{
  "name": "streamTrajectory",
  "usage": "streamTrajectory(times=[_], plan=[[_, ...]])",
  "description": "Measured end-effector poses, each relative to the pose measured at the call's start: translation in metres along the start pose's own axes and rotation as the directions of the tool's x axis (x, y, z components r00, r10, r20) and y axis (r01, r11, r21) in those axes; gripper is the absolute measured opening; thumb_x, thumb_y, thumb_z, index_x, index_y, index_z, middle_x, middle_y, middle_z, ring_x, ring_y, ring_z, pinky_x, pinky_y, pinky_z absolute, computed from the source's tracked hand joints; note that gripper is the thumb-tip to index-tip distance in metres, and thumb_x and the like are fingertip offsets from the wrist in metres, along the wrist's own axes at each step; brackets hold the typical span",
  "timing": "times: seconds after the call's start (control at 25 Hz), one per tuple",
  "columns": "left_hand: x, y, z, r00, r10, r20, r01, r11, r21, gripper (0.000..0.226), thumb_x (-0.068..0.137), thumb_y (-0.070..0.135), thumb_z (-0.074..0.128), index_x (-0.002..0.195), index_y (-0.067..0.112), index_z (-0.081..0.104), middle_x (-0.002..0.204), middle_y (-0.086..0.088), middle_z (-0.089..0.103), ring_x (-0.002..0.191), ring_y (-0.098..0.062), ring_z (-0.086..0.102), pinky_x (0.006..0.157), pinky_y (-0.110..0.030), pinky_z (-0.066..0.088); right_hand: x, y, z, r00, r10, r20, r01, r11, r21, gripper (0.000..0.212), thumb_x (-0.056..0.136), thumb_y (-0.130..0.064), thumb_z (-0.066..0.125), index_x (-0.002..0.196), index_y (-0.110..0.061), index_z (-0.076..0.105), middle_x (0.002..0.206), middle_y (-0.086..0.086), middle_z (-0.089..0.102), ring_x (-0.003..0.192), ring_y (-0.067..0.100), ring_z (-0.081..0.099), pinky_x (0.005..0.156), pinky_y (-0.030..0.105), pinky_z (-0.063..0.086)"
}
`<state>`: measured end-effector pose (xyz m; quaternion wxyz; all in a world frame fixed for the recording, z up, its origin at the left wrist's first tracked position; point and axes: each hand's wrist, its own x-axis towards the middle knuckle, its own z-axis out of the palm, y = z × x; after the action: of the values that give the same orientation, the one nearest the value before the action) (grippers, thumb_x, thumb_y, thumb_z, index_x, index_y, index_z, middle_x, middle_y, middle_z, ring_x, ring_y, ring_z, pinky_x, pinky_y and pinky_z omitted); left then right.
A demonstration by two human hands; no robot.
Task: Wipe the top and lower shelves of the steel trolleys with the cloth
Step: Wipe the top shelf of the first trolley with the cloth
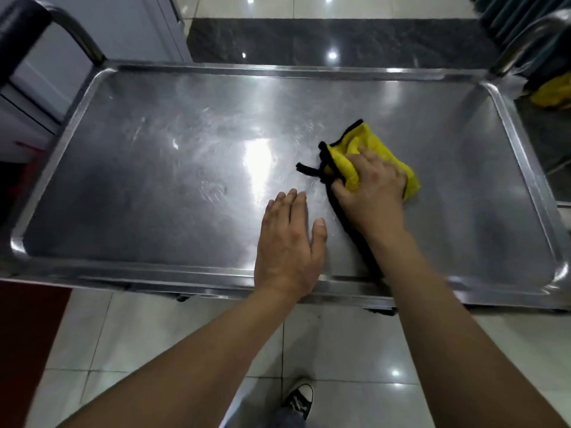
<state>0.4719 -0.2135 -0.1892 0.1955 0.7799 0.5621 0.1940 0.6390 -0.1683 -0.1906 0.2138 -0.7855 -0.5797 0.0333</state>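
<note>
1. The top shelf (185, 186) of a steel trolley fills most of the view; it is a shallow tray with a raised rim and rounded corners, and every place below is told from it.
2. The cloth (380, 156), yellow with black edging, lies bunched on the shelf surface, right of the shelf's middle and well clear of the far and right rims.
3. The right hand (370, 188) lies palm down on the cloth, its fingers curled and pressed together over the folds, gripping the fabric against the steel.
4. A black strip of the cloth's edging trails out from under that hand toward the near rim, running along the inside of the right forearm; a short black tail also sticks out to the left of the cloth.
5. The left hand (290, 248) lies flat on the bare steel just left of the right hand, fingers straight and together, thumb apart, holding nothing; its wrist crosses the near rim.
6. Smear and swirl marks show on the steel left of the cloth, around a bright reflection near the shelf's middle.
7. A curved handle bar (77, 32) rises from the shelf's far left corner, and another rises at the far right corner.
8. Below the near rim, a sneaker (299, 400) stands on the pale tiled floor (154, 335).
</note>
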Motion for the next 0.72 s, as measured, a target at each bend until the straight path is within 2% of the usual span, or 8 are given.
streamTrajectory(times=[0.12,0.2,0.32,0.44,0.6,0.72], plan=[[-0.002,0.0,-0.007,0.998,-0.044,-0.051,0.029,0.961,-0.276,0.064,0.097,0.041,0.028,0.148,0.003,0.04,0.144,-0.013,0.05,0.132,-0.03,0.046,0.115,-0.046,0.035,-0.05,-0.014,-0.004,0.997,0.047,-0.058,-0.047,0.999,0.002,0.041,0.083,-0.04,0.064,0.12,-0.026,0.068,0.138,0.003,0.061,0.124,0.029,0.056,0.103,0.043,0.037],[-0.011,-0.005,-0.014,0.998,0.007,-0.061,-0.027,0.944,-0.329,0.055,0.098,0.035,0.033,0.143,0.006,0.045,0.137,-0.011,0.054,0.123,-0.026,0.051,0.109,-0.045,0.04,-0.08,-0.024,-0.008,0.991,0.095,-0.09,-0.098,0.995,-0.027,0.042,0.083,-0.04,0.065,0.121,-0.025,0.067,0.137,0.003,0.062,0.123,0.03,0.057,0.101,0.043,0.037],[-0.047,-0.031,-0.03,0.982,0.18,-0.051,-0.185,0.969,-0.165,0.047,0.096,0.029,0.041,0.138,0.01,0.051,0.133,-0.009,0.057,0.121,-0.025,0.052,0.107,-0.043,0.04,-0.123,-0.042,-0.012,0.981,0.154,-0.12,-0.165,0.982,-0.095,0.043,0.082,-0.044,0.061,0.122,-0.026,0.065,0.129,0.005,0.065,0.117,0.032,0.058,0.096,0.045,0.039],[-0.106,-0.077,-0.052,0.961,0.276,0.001,-0.275,0.96,-0.058,0.047,0.095,0.027,0.048,0.139,0.011,0.052,0.139,-0.009,0.054,0.129,-0.025,0.047,0.113,-0.041,0.035,-0.157,-0.057,-0.018,0.974,0.172,-0.149,-0.185,0.98,-0.078,0.046,0.081,-0.043,0.052,0.122,-0.025,0.064,0.112,0.009,0.069,0.106,0.036,0.059,0.09,0.049,0.044],[-0.17,-0.149,-0.081,0.957,0.288,0.027,-0.288,0.958,-0.002,0.047,0.094,0.022,0.053,0.14,0.012,0.052,0.144,-0.009,0.05,0.136,-0.025,0.044,0.116,-0.043,0.034,-0.218,-0.083,-0.013,0.916,0.117,-0.385,-0.076,0.99,0.12,0.042,0.085,-0.021,0.065,0.127,-0.018,0.065,0.104,0.012,0.069,0.092,0.036,0.061,0.082,0.048,0.047],[-0.201,-0.197,-0.092,0.974,0.22,0.052,-0.221,0.975,0.01,0.046,0.093,0.02,0.053,0.139,0.013,0.053,0.143,-0.009,0.052,0.132,-0.025,0.047,0.113,-0.045,0.038,-0.286,-0.11,0.01,0.875,0.206,-0.439,-0.087,0.957,0.276,0.045,0.089,-0.022,0.064,0.133,-0.028,0.058,0.116,0.001,0.063,0.1,0.027,0.06,0.087,0.048,0.049]])
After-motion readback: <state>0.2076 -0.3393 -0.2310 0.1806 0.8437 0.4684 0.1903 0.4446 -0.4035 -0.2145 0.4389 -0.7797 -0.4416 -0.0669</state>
